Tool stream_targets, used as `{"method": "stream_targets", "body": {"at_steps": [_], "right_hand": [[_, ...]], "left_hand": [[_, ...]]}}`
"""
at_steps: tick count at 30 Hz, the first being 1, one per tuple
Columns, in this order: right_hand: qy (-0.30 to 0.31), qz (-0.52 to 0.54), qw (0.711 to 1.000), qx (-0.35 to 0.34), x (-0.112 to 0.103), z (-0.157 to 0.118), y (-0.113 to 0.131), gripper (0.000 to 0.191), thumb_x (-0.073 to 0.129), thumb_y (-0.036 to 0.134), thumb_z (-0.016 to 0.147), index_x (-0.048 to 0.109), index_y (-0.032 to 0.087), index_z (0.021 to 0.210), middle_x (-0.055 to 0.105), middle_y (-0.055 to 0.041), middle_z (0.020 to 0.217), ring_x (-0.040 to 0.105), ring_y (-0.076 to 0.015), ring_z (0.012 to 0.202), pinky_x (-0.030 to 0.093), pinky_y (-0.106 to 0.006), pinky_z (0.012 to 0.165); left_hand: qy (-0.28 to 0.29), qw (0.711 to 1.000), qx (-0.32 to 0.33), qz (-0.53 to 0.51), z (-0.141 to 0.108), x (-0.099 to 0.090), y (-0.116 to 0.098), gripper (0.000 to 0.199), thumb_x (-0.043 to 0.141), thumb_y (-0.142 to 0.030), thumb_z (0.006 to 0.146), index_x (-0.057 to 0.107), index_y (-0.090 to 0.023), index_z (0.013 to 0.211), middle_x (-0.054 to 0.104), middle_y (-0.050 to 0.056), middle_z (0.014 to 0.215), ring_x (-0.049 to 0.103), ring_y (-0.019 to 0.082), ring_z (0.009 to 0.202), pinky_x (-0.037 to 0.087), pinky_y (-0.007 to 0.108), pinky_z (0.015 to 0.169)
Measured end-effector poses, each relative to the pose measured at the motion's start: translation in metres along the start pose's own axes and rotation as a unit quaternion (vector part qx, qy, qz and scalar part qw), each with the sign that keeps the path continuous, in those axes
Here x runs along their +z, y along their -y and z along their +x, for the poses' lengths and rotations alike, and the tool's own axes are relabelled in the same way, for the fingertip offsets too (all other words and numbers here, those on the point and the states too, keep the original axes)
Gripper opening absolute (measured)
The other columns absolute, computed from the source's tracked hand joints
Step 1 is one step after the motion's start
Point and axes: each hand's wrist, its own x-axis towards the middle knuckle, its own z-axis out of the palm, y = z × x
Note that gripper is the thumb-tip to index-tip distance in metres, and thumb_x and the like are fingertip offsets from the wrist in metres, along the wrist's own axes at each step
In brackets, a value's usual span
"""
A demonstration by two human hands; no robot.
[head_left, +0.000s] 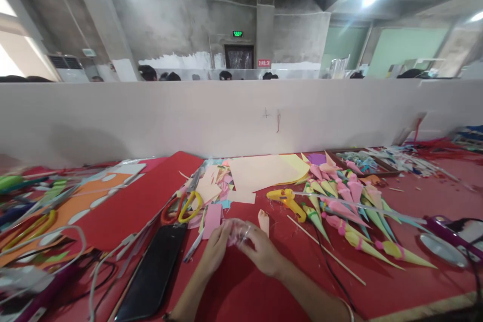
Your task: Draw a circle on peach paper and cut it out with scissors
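Low in the middle of the view, my left hand and my right hand come together over the red table. Between their closed fingers is a see-through, pinkish, rounded thing; blur and the fingers hide its exact kind. Just beyond my right hand lies a small peach paper cone. A pink paper piece is close to my left hand, beside a slim pen-like tool. To the right rests a yellow glue gun, close to several pink, yellow and green paper cones.
Yellow-and-red-handled scissors lie among paper scraps, above a black phone. Cream paper sheets lie against a white partition. A thin wooden stick and a black cord are on the right. Red card covers the left.
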Motion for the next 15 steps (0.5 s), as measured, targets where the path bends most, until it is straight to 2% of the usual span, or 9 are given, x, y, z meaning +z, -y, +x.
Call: {"method": "stream_targets", "body": {"at_steps": [4, 7, 9, 13, 15], "right_hand": [[0.014, -0.018, 1.0, 0.012, 0.001, -0.0011, -0.0027, 0.034, 0.041, 0.022, 0.085, 0.048, 0.02, 0.118, 0.054, -0.0092, 0.114, 0.047, -0.018, 0.108, 0.034, -0.036, 0.095], [0.055, -0.019, 0.998, -0.001, -0.0006, -0.0012, -0.0044, 0.032, 0.036, 0.021, 0.086, 0.053, 0.02, 0.114, 0.055, -0.0091, 0.115, 0.046, -0.0174, 0.11, 0.032, -0.036, 0.096], [0.061, -0.003, 0.998, -0.017, -0.0025, -0.0012, -0.004, 0.031, 0.037, 0.022, 0.086, 0.056, 0.02, 0.11, 0.056, -0.0086, 0.114, 0.047, -0.0169, 0.109, 0.033, -0.035, 0.096], [-0.001, 0.01, 1.0, 0.01, -0.0048, -0.0025, 0.0007, 0.023, 0.05, 0.03, 0.08, 0.066, 0.018, 0.09, 0.065, -0.0077, 0.089, 0.058, -0.0179, 0.085, 0.044, -0.031, 0.079], [-0.043, 0.023, 0.998, 0.036, -0.0047, -0.0032, 0.0032, 0.022, 0.055, 0.034, 0.077, 0.069, 0.017, 0.079, 0.066, -0.0062, 0.074, 0.058, -0.0169, 0.071, 0.046, -0.029, 0.07]], "left_hand": [[0.009, 1.0, 0.011, -0.016, -0.0028, 0.0013, -0.0047, 0.05, 0.034, -0.054, 0.078, 0.063, -0.016, 0.092, 0.065, 0.007, 0.086, 0.058, 0.019, 0.079, 0.044, 0.032, 0.079], [0.025, 1.0, 0.0, -0.016, -0.0054, 0.0034, -0.0076, 0.051, 0.031, -0.055, 0.078, 0.062, -0.017, 0.096, 0.065, 0.006, 0.08, 0.057, 0.017, 0.07, 0.046, 0.029, 0.069], [0.033, 0.999, -0.013, -0.021, -0.0062, 0.0053, -0.0086, 0.052, 0.03, -0.055, 0.078, 0.062, -0.017, 0.096, 0.063, 0.005, 0.073, 0.055, 0.016, 0.062, 0.045, 0.028, 0.061], [0.007, 1.0, -0.004, -0.015, -0.0047, 0.0063, -0.0083, 0.049, 0.035, -0.053, 0.077, 0.064, -0.016, 0.092, 0.057, 0.002, 0.06, 0.051, 0.014, 0.057, 0.042, 0.026, 0.056], [-0.016, 0.999, -0.001, -0.03, -0.0031, 0.0043, -0.007, 0.048, 0.037, -0.052, 0.076, 0.064, -0.016, 0.094, 0.054, 0.001, 0.057, 0.049, 0.014, 0.056, 0.041, 0.026, 0.056]]}}
